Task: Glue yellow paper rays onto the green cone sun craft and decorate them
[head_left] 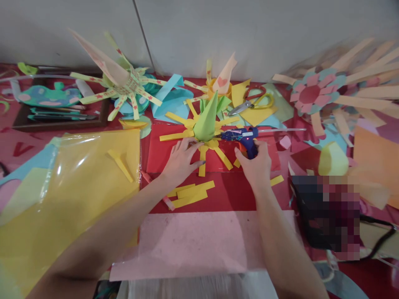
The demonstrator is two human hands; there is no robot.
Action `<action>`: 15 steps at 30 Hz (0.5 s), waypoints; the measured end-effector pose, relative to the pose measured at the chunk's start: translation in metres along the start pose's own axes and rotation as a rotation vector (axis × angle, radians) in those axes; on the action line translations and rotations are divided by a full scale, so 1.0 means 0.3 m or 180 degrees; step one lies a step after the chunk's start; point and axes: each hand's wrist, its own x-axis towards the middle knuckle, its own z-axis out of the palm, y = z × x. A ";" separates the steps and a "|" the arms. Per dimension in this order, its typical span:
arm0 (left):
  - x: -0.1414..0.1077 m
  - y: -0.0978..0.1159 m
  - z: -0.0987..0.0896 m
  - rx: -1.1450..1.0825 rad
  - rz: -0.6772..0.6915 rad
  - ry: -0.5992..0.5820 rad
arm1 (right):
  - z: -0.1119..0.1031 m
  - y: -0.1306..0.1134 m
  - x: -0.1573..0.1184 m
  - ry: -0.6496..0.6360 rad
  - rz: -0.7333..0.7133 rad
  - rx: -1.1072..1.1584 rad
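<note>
A green paper cone (205,122) stands at the centre of a yellow paper piece with strips (178,136) radiating outward, on a red sheet (162,155). My left hand (183,160) rests at the lower left of the cone, fingers apart, fingertips near its base and the yellow strips. In my right hand (257,162) is a blue glue gun (238,135), its nozzle pointing left at the cone's base. Loose yellow strips (193,193) lie below, beside a pinkish-red pen (166,201).
Red and yellow scissors (249,104) lie behind the glue gun. Finished-looking paper pieces (127,85) stand back left, with a pink and teal paper flower (318,93) at right. Yellow wrapped sheets (93,174) cover the left; a pixelated object (327,216) sits right.
</note>
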 end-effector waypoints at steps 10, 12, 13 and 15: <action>0.004 0.007 -0.005 -0.0127 -0.0056 -0.0013 | 0.004 0.004 0.001 0.0038 -0.0067 0.0048; 0.003 0.006 -0.003 -0.0127 -0.0074 -0.0007 | 0.003 0.003 0.001 0.0038 -0.0056 0.0035; 0.003 0.005 -0.003 -0.0128 -0.0075 0.0003 | 0.003 0.003 0.001 0.0035 -0.0066 0.0036; 0.002 0.004 -0.002 -0.0134 -0.0069 0.0012 | 0.002 0.003 0.001 0.0043 -0.0111 0.0051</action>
